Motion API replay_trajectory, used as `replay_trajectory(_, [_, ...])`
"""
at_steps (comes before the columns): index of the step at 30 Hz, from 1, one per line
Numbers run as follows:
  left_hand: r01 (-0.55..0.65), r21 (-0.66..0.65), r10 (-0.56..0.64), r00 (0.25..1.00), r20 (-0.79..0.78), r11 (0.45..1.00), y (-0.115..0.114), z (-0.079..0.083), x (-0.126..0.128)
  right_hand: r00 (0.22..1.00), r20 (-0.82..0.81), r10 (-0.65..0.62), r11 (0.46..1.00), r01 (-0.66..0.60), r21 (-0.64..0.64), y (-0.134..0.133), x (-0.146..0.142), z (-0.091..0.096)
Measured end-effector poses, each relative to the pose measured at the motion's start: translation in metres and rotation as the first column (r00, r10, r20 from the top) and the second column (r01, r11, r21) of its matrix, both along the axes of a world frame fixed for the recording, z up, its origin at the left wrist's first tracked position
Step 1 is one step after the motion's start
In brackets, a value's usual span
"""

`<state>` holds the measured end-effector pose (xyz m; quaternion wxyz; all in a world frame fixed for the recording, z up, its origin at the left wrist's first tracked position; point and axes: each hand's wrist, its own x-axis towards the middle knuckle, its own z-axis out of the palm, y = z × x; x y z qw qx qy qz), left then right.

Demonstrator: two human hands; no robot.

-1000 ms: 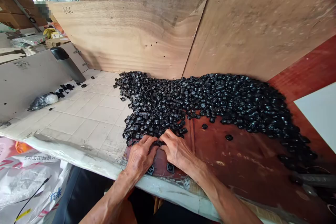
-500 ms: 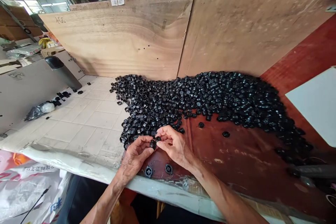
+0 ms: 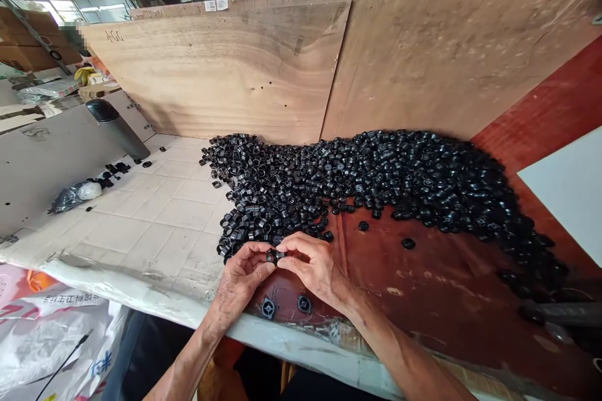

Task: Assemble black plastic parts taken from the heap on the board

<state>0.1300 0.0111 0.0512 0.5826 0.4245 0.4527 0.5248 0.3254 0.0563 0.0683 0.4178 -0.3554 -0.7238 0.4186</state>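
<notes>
Just in front of the heap, both hands meet over the red-brown table top. My left hand [image 3: 246, 274] pinches a small black plastic cap [image 3: 271, 255] between thumb and fingers. My right hand [image 3: 311, 263] grips a second small black plastic part [image 3: 279, 255], pressed up against the cap; the fingers cover most of it. Below the hands, near the front edge, lie two round black parts with side tabs [image 3: 268, 307], [image 3: 304, 304]. A big pile of black plastic caps [image 3: 291, 182] spreads behind the hands and off to the right.
A plywood board [image 3: 226, 69] walls off the back. On the pale left surface lean a dark bottle [image 3: 120, 131] and a plastic bag [image 3: 70, 197]. Single caps [image 3: 408, 243] lie right of the hands. A white sheet [image 3: 571, 191] is at the far right.
The two small black parts, apart a little before, now touch end to end. My right hand has closed in toward the left. The whole view has shifted slightly.
</notes>
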Motion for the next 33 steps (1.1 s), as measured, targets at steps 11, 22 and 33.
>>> replay_trajectory(11, [0.005, 0.068, -0.006, 1.0, 0.015, 0.998, -0.002, -0.002, 0.005, 0.999, 0.034, -0.024, 0.998, 0.021, 0.065, -0.004, -0.003, -0.004])
replay_trajectory(22, [0.016, 0.154, -0.002, 0.996, -0.092, 0.988, -0.004, -0.011, 0.003, 0.998, 0.056, -0.034, 0.997, 0.03, 0.065, -0.005, -0.004, -0.012])
replay_trajectory(33, [0.001, 0.17, 0.018, 0.994, -0.109, 0.985, -0.005, -0.008, 0.004, 0.972, 0.235, 0.004, 0.982, -0.049, 0.184, -0.004, 0.0, -0.015])
